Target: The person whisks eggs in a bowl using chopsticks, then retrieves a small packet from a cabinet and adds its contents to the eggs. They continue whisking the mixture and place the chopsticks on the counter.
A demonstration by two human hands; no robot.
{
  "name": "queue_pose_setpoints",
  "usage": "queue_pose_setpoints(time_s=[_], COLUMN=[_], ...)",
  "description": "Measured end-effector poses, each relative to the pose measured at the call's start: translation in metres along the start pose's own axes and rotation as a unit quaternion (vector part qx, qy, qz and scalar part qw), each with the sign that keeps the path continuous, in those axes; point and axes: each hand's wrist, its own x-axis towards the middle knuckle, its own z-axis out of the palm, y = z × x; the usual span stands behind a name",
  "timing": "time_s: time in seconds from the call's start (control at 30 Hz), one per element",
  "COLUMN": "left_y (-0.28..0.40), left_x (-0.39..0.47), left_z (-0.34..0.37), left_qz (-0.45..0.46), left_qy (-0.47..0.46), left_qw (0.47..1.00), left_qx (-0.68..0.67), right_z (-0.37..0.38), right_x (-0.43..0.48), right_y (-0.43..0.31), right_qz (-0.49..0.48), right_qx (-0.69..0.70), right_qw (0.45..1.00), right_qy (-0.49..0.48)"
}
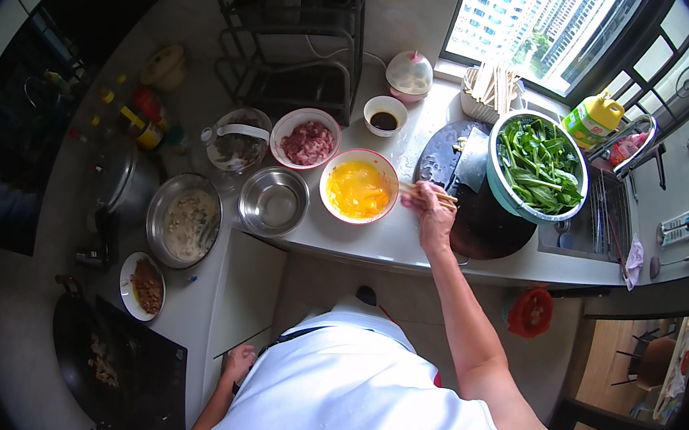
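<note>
With my right hand I grip a pair of wooden chopsticks, whose tips point at the rim of a bowl of beaten egg. The hand is just right of that bowl, over the counter's front part. My left hand hangs low beside my body, by the cabinet front; whether its fingers hold anything is not clear. Left of the egg are a bowl of raw minced meat and a steel bowl. A small bowl of dark liquid stands behind. Right of my right hand lies a round dark board with a cleaver.
A colander of leafy greens overlaps the board, beside the sink. On the left stand a steel bowl of pale food, a plate of brown food and a wok. A metal rack stands behind.
</note>
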Motion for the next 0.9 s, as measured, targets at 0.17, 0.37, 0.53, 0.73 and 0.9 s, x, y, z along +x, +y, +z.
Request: queue_pose_setpoints(time_s=[0.17,0.37,0.53,0.73,0.9], left_y=[0.012,0.019,0.021,0.017,0.015], left_x=[-0.004,-0.004,-0.005,-0.001,0.0], left_z=[-0.004,-0.004,-0.002,-0.005,-0.005], left_qz=[0.002,-0.012,-0.008,-0.006,-0.01], left_qy=[0.002,-0.004,-0.008,-0.009,-0.013], left_qw=[1.0,1.0,1.0,1.0,1.0], left_qx=[-0.003,-0.012,-0.01,-0.015,-0.005], right_z=[0.002,0.001,0.003,0.005,0.002], right_x=[-0.001,-0.01,-0.014,-0.01,-0.002], right_y=[-0.003,-0.021,-0.025,-0.015,-0.002], right_qz=[0.011,-0.032,-0.032,-0.028,-0.005], right_qx=[-0.034,-0.08,-0.09,-0.038,-0.029], right_qw=[0.999,0.996,0.995,0.999,0.999], right_qy=[-0.009,-0.014,-0.028,0.002,-0.012])
